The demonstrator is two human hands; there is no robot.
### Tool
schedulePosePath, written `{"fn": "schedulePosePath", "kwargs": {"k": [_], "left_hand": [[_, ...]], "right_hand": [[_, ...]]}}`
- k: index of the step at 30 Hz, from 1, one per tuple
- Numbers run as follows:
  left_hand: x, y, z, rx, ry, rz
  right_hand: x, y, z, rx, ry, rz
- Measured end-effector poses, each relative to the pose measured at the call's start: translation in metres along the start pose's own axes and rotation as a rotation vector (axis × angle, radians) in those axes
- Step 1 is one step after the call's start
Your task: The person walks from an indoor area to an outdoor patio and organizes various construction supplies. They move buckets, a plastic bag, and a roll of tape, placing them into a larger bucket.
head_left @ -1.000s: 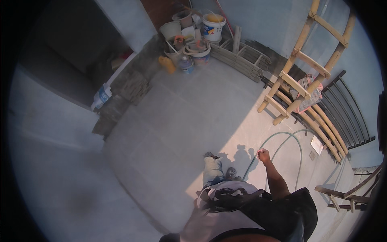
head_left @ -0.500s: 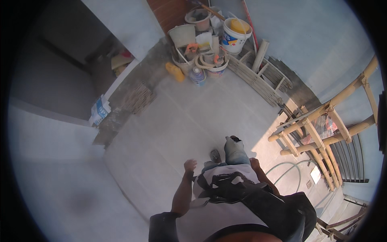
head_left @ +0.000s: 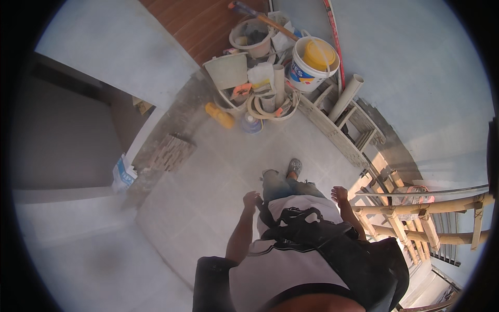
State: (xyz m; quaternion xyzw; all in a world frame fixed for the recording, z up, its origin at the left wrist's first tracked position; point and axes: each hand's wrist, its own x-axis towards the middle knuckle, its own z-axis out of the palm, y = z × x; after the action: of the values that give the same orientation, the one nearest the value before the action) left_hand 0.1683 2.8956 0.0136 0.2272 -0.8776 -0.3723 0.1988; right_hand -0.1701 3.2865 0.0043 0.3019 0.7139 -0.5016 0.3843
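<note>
My left hand hangs beside my left thigh, its fingers loosely bent and nothing visible in them. Out to the right of my jeans, my right hand is held with fingers slightly bent and apart, also without anything visible in it. Nearest to it is a bamboo ladder leaning at the right, with a gap between them. One foot in a grey patterned clog is forward on the pale tiled floor.
Ahead stand buckets, including a white paint bucket with a yellow container. A yellow jug lies beside them. A metal ladder and a pipe line the right wall. Stone cladding pieces and a bag sit left.
I have stepped forward, so the buckets and ladders are nearer. The other foot is now in front. My right hand has swung forward from beside my hip.
</note>
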Motion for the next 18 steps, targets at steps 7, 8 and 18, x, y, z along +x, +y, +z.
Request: {"fn": "schedulePosePath", "kwargs": {"k": [7, 8, 18], "left_hand": [[-0.018, 0.037, 0.058, -0.043, -0.388, -1.038], [-0.005, 0.034, 0.057, -0.016, -0.407, -1.044], [0.284, -0.07, 0.026, -0.878, 0.302, -1.422]], "right_hand": [[0.013, -0.27, 0.079, -0.114, -0.132, -0.407], [0.018, -0.286, 0.091, -0.091, -0.132, -0.422], [0.076, -0.27, 0.124, -0.845, -0.245, -0.367]]}}
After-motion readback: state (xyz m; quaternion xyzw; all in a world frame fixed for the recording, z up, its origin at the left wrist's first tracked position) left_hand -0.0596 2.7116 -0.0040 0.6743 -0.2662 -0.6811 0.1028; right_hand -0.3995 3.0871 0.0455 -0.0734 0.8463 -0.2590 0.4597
